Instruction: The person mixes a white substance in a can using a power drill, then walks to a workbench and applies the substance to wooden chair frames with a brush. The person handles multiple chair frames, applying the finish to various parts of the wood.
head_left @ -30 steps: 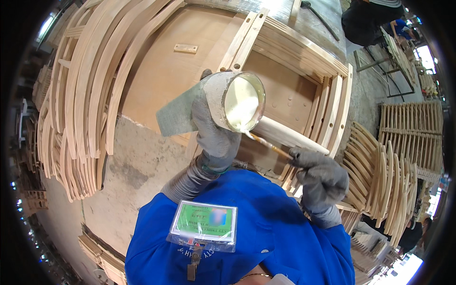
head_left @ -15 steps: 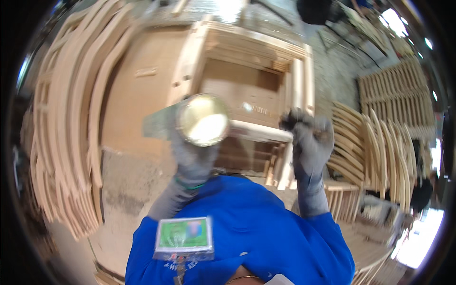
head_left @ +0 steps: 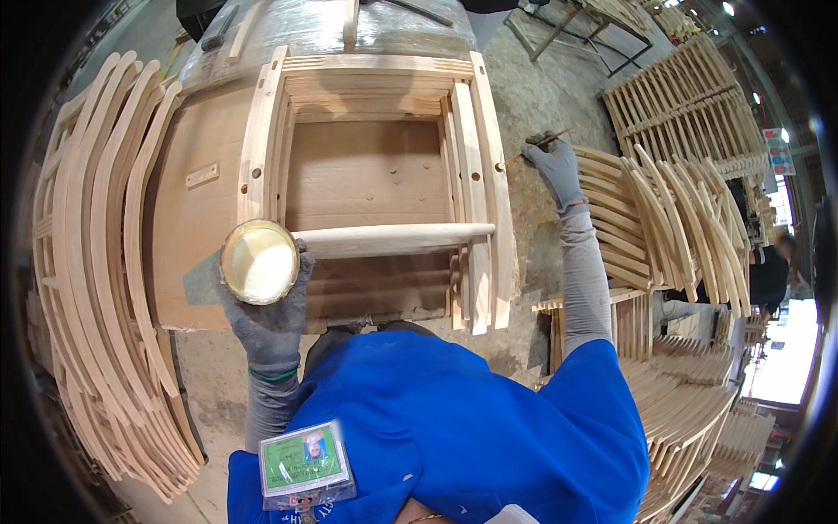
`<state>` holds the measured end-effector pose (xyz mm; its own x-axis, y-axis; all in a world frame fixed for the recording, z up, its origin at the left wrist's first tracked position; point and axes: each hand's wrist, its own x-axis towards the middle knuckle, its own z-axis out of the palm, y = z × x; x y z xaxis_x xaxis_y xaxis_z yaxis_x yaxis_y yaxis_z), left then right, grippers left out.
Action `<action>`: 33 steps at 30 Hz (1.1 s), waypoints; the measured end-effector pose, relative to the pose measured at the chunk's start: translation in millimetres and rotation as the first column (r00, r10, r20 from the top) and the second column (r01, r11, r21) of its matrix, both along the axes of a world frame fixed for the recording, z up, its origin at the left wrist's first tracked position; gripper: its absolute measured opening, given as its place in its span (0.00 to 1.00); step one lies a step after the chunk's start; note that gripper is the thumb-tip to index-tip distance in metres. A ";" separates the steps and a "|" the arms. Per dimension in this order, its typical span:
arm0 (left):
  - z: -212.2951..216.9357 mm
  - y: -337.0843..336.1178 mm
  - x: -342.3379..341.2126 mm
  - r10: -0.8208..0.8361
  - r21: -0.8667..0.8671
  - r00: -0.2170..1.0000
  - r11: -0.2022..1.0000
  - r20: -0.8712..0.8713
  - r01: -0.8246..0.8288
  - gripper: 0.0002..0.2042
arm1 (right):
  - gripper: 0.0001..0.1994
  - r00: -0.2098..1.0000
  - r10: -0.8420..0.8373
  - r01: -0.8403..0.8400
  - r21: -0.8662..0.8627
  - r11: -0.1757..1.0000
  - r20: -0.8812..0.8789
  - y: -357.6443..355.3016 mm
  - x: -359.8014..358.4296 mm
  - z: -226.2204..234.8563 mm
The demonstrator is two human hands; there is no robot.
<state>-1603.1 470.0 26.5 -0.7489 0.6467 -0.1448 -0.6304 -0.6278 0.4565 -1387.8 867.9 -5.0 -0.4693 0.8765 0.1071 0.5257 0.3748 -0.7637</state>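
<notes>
My left hand (head_left: 271,330), in a grey glove, is closed around a round open can (head_left: 239,244) with a pale creamy substance inside. A flat greenish piece (head_left: 203,281) sticks out to the left of the can; whether the hand holds it I cannot tell. My right hand (head_left: 556,173), also gloved, pinches a thin stick (head_left: 559,136). The stick's left end is at the outer side of a wooden frame's right post (head_left: 491,166), next to a hole. The pale frame lies flat, with a rounded crossbar (head_left: 393,239) near me.
Brown cardboard (head_left: 205,140) lies under the frame, with a small wooden block (head_left: 202,175) on it. Curved wooden parts (head_left: 105,227) are stacked at the left. More curved pieces (head_left: 655,218) and a slatted stack (head_left: 690,105) stand at the right. A person (head_left: 772,271) is at the far right.
My right hand has moved forward and outward to the frame's right post, its arm now stretched. The left hand with the can has shifted left in view. The whole view has shifted too.
</notes>
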 end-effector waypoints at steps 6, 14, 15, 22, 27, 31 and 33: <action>9.1 3.4 3.7 0.051 -0.121 0.999 0.991 -0.008 -0.051 0.22 | 0.16 0.999 -0.029 0.028 0.078 0.997 0.015 -14.1 -13.4 -3.7; 11.6 3.3 0.1 0.055 -0.088 0.998 0.995 -0.007 -0.056 0.24 | 0.17 0.994 -0.064 0.051 0.139 0.989 0.091 -18.2 -14.0 -5.3; 12.5 3.3 -0.6 0.053 -0.086 0.998 0.995 0.022 -0.051 0.24 | 0.17 0.994 -0.077 0.067 0.120 0.990 0.076 -19.5 -15.6 -3.2; 12.5 2.7 -5.2 0.041 -0.106 0.999 0.993 -0.028 -0.044 0.26 | 0.16 0.985 -0.116 0.094 0.164 0.982 0.126 -19.3 -13.0 -4.7; 20.0 4.7 -12.6 -0.020 -0.084 1.000 0.996 0.006 0.021 0.27 | 0.18 0.982 -0.170 0.157 0.152 0.976 0.079 -11.6 -8.1 -7.3; 24.0 2.0 -20.5 -0.020 0.017 1.000 1.000 -0.020 0.021 0.28 | 0.13 0.996 -0.033 0.011 0.240 0.971 0.087 -22.6 -6.9 -0.8; 29.5 -0.3 -23.8 -0.006 0.025 1.000 1.000 -0.013 0.007 0.27 | 0.09 0.964 0.070 -0.124 -0.203 0.971 -0.256 -46.4 -29.7 28.2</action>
